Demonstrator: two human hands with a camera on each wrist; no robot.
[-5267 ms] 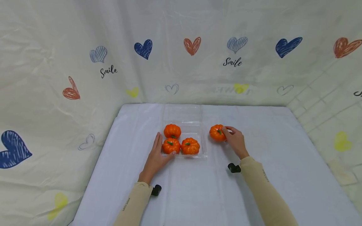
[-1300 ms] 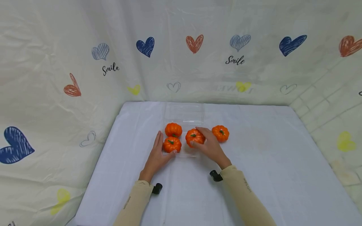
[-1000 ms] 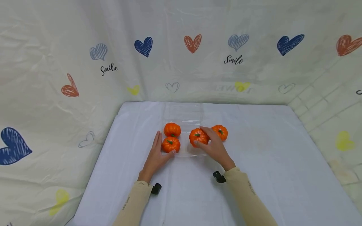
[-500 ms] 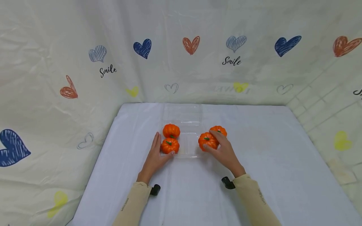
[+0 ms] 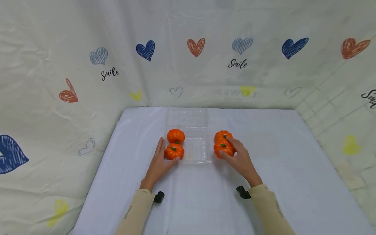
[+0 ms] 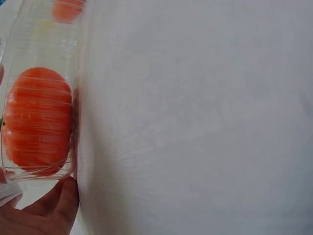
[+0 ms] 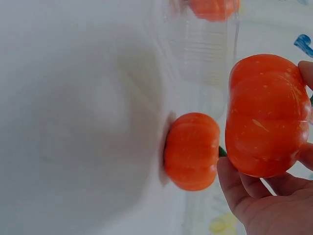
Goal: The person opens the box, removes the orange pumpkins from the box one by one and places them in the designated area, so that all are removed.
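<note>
Two small orange toy pumpkins, one at the back (image 5: 175, 135) and one in front (image 5: 174, 152), sit in the left half of a clear plastic clamshell box (image 5: 196, 150). Along the box's left side lie the straight fingers of my left hand (image 5: 158, 168), with the thumb at its front edge. Just right of the box, my right hand (image 5: 241, 160) grips a third pumpkin (image 7: 266, 115) between thumb and fingers, raised off the table. Behind it another pumpkin (image 7: 192, 152) rests on the white cloth, partly covered by the held one in the head view.
The box's transparent lid (image 5: 187, 117) lies folded back toward the rear. A white cloth covers the table (image 5: 199, 202), and a heart-patterned curtain (image 5: 176, 65) rises behind it. Small black cameras (image 5: 243, 192) sit at both wrists.
My right hand lifted a pumpkin from the box's right half and carried it right, past the box's edge, to the pumpkin on the cloth. My left hand has stayed at the box.
</note>
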